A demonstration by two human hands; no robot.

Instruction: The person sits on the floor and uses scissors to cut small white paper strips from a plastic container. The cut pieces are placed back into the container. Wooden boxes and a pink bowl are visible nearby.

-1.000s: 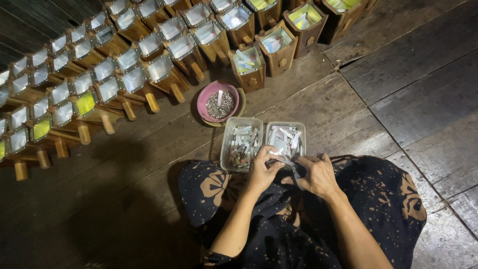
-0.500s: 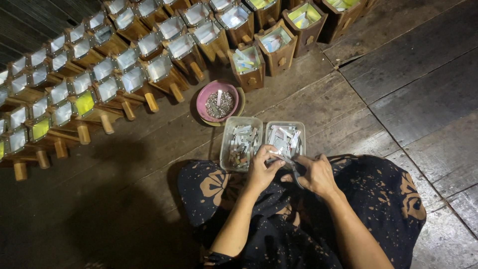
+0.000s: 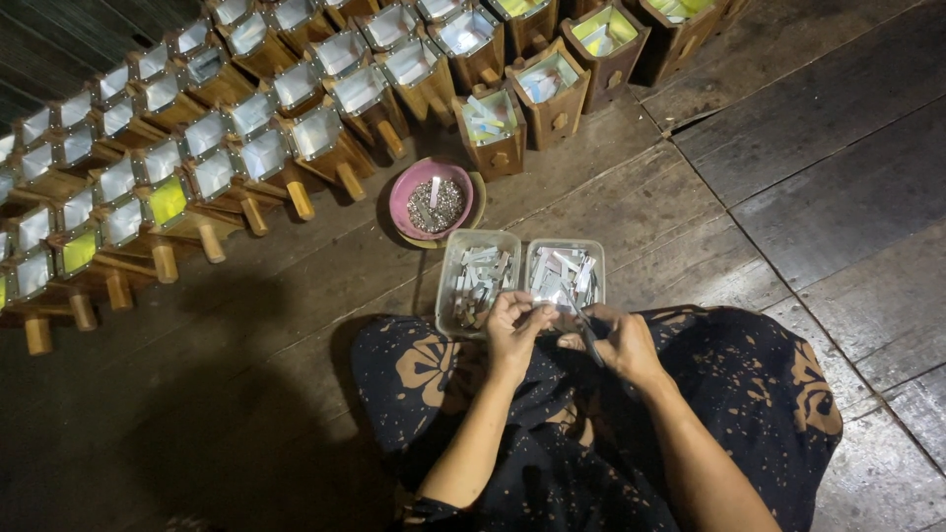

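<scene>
Wooden boxes with pale inserts already fill the floor at left, by a pink bowl. Both trays look far from empty, so plenty's left. Left hand fingers pinch a pale strip; right hand clamps a thin tool.
</scene>
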